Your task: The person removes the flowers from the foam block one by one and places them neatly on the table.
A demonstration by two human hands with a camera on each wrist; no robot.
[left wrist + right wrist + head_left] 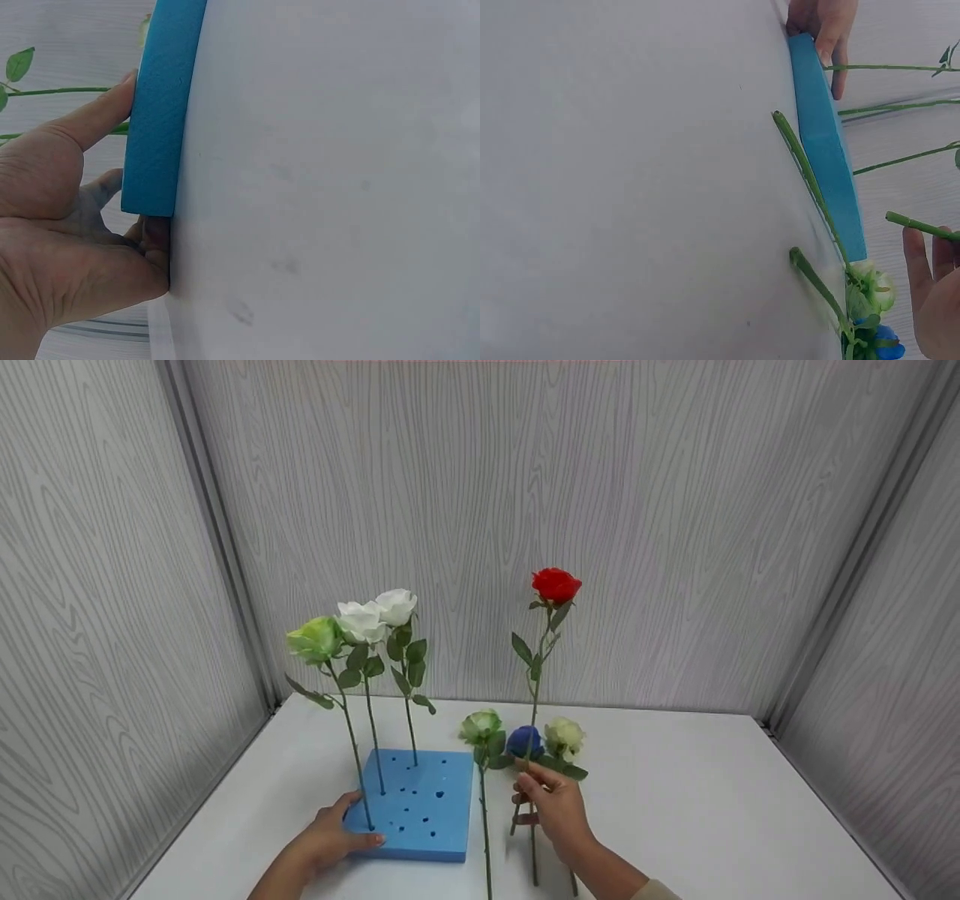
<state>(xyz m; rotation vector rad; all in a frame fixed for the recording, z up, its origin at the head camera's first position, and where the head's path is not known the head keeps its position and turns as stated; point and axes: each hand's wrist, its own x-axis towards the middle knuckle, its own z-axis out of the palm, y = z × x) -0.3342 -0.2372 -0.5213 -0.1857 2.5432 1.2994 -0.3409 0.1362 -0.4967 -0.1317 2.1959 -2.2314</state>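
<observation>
My right hand pinches the lower stem of a red rose between thumb and fingers. The rose stands nearly upright, its cut stem end pointing down above the table. At the left, a blue foam block with small holes lies flat. My left hand grips its near left corner, thumb over the top face and fingers along the side. Three flowers stand in the block: a yellow-green rose at the near left, and two white roses further back.
Right of the block, a pale green rose, a blue rose and a cream rose lie on the white table, stems toward me. The right hand overlaps the latter two. Grey wood-grain panels enclose the back and sides.
</observation>
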